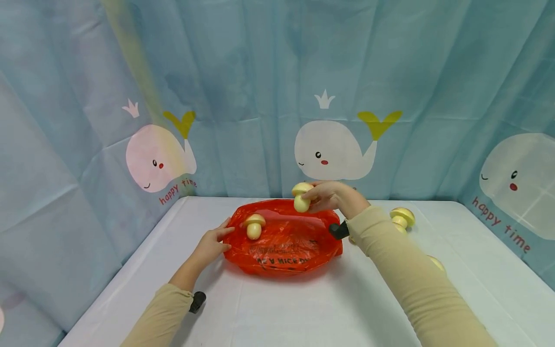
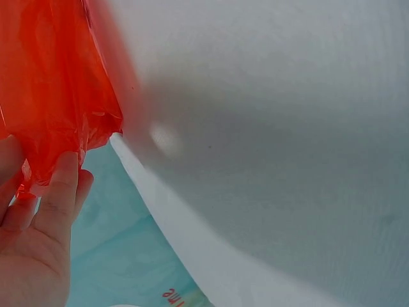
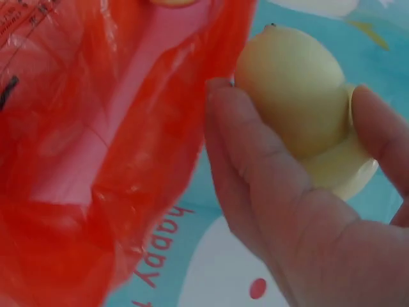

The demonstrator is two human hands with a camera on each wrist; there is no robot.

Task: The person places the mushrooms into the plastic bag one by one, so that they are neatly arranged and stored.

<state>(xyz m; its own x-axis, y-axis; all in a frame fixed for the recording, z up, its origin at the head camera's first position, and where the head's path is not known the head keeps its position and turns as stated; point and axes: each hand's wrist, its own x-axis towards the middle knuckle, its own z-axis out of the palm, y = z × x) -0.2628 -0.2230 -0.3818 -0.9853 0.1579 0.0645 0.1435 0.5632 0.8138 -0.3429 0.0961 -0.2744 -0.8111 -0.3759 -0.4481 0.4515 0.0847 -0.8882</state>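
A red plastic bag (image 1: pixel 282 260) with dark printing lies spread open on the white table. My left hand (image 1: pixel 211 246) pinches its left edge, thumb and fingers on the thin film (image 2: pixel 51 96) in the left wrist view. Above the bag's far right rim, my right hand (image 1: pixel 329 195) grips a pale yellow toy mushroom (image 1: pixel 301 203) between thumb and fingers. The right wrist view shows this mushroom's rounded stem (image 3: pixel 287 83) up close, beside the bag's edge. Another toy mushroom (image 1: pixel 254 226) rests inside the bag at its left side.
More toy mushrooms lie to the right: one near the back (image 1: pixel 402 217), and others partly hidden behind my right sleeve (image 1: pixel 403 274). A blue curtain (image 1: pixel 260 86) with whale prints hangs behind the table (image 1: pixel 269 313) and along its sides.
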